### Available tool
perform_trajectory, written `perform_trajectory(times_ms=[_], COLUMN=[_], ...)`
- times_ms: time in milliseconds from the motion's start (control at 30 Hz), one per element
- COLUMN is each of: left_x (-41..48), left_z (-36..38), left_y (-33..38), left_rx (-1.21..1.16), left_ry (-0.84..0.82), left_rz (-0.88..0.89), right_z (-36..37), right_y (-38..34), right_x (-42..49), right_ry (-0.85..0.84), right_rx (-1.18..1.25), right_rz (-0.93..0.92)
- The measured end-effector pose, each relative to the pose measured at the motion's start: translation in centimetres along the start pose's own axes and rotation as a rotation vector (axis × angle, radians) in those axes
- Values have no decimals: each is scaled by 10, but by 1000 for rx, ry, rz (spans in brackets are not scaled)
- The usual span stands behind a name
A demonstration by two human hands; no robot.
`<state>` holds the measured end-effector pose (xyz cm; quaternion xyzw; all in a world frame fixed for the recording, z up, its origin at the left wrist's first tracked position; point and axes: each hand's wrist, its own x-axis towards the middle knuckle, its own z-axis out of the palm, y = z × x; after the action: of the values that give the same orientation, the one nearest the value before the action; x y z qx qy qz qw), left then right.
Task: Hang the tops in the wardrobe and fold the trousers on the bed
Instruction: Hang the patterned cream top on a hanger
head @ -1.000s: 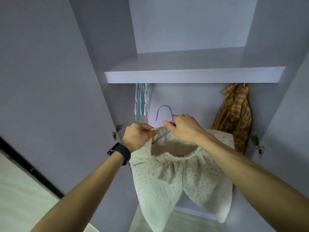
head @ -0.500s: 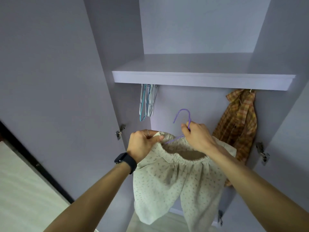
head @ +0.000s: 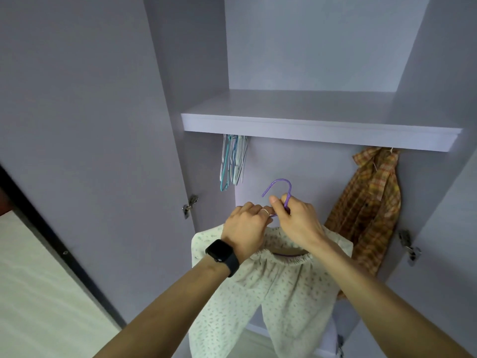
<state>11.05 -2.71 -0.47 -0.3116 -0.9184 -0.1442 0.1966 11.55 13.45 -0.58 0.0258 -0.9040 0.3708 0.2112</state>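
Note:
A cream patterned top (head: 281, 293) with an elastic neckline hangs on a purple hanger (head: 280, 186), held up in front of the open wardrobe. My right hand (head: 296, 223) grips the hanger's neck just below the hook. My left hand (head: 245, 228), with a black watch on its wrist, is curled at the hanger's left arm and the top's shoulder; its fingertips are hidden. The hook points up and left, well below the shelf (head: 309, 130).
Several empty hangers (head: 233, 164) hang under the shelf at the left. An orange plaid shirt (head: 371, 202) hangs at the right. The wardrobe's left door (head: 77, 125) stands open; hinges (head: 189, 206) show on both sides. The rail itself is hidden behind the shelf edge.
Both hands have come closer together at the hanger's neck. The top now sits spread over the hanger's shoulders, and the view has shifted so the wardrobe appears lower and further right.

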Motion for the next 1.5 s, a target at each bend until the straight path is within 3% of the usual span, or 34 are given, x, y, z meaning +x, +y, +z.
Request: perform_trajectory(times_ms=[100,233,333,467,533,767,933,1100,1167,1267,1400,1500], left_x=[-1,-6,-5,-3,0,-6,0,11,7,-1,0,4], left_z=[-5,-12,-13,-10,-9,-11,-10,-10,-4,6,13,16], left_y=[-10,-28,-33,-13,-12,-30,-23,-21,-21,-19,-17,-13], left_rx=[21,-67,-126,-421,-501,-498,-475,-398,-369,-396,-409,-397], left_ry=[-89,-121,-146,-167,-175,-216,-186,-80,-93,-144,-134,-117], left_rz=[-12,-127,-145,-193,-278,-251,-200,-240,-233,-218,-204,-189], right_z=[-9,-27,-21,2,3,-19,-24,-24,-18,-26,-29,-26], right_y=[15,64,80,76,78,91,71,57,59,66,80,83], right_x=[-15,-40,-53,-65,-66,-66,-54,-55,-66,-66,-59,-60], right_ry=[-9,-74,-202,17,23,7,188,198,103,32,-93,-23], right_rx=[31,-296,-162,-106,-81,-119,-84,-225,-199,54,-115,-187], right_rz=[-103,-91,-19,-39,-52,-106,-193,-415,-351,-166,-219,-237])
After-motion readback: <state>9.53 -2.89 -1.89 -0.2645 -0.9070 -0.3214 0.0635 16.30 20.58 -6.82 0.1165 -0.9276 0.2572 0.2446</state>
